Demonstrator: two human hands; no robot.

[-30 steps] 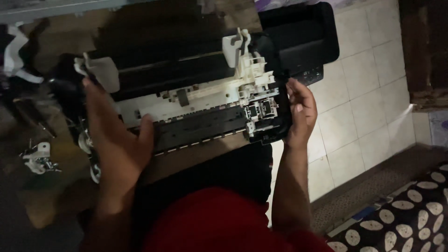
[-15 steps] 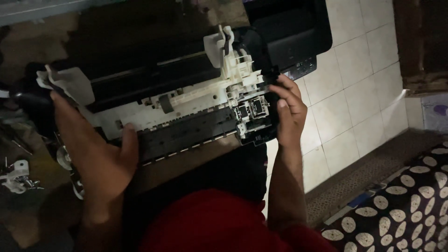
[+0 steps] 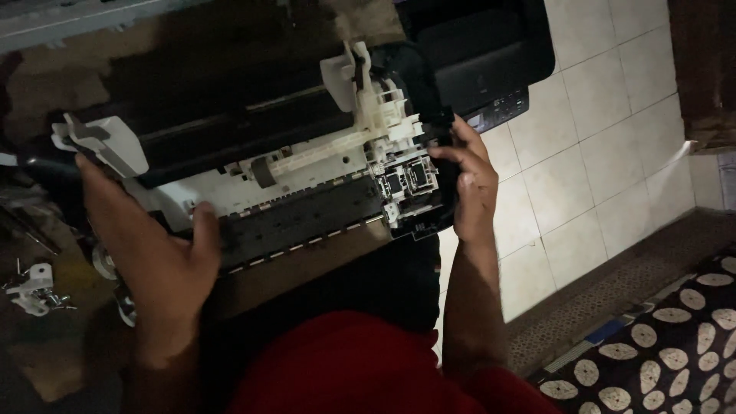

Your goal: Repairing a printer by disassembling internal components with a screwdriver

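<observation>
black-and-white printer mechanism [image 3: 307, 192] spans between both grips: left hand [image 3: 157, 257] clamped on its left end, right hand [image 3: 468, 184] clamped on its right.

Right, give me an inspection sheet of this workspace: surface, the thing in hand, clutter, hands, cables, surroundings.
Surface: dim brown work surface at left; pale tiled floor at right.
Thing in hand: stripped printer mechanism, black and white plastic, held tilted over the lap; white lever sticks up at its left end.
Clutter: small white plastic part on the brown surface; black printer cover on the tiles beyond the mechanism.
Hands: left hand grips the mechanism's left end, thumb on the black strip; right hand clasps its right end.
Cables: nothing seen.
Surroundings: dark patterned mat lower right; red garment at bottom; lighting poor.
</observation>
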